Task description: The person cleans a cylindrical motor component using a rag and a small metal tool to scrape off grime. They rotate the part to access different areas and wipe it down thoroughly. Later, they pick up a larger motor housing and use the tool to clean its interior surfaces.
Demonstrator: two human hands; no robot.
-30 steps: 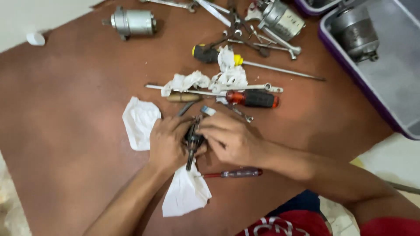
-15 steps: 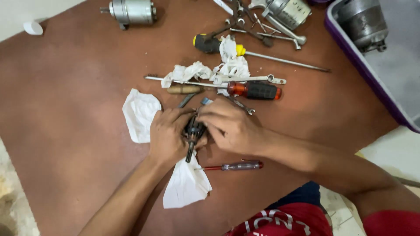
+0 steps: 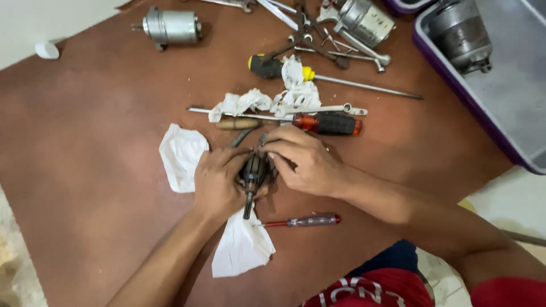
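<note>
Both hands meet over a small dark motor armature (image 3: 252, 176) with a shaft pointing toward me, held just above the brown table (image 3: 102, 142). My left hand (image 3: 219, 182) cups it from the left. My right hand (image 3: 304, 162) pinches its upper end from the right with the fingertips. A white tissue (image 3: 242, 247) lies under the shaft end, and another white tissue (image 3: 181, 154) lies left of my left hand. A thin red-handled screwdriver (image 3: 304, 220) lies just below my right wrist.
Behind the hands lie a red-and-black screwdriver (image 3: 327, 123), a wooden-handled tool (image 3: 239, 123), crumpled rags (image 3: 267, 99), a yellow-and-black screwdriver (image 3: 318, 77) and several wrenches. Grey motors sit at the back left (image 3: 170, 25) and back (image 3: 364, 20). A purple-rimmed tray (image 3: 455, 91) holds another motor.
The hands stay together on the armature with only small finger shifts. The view has drifted slightly, so the table items sit a little lower in the frame.
</note>
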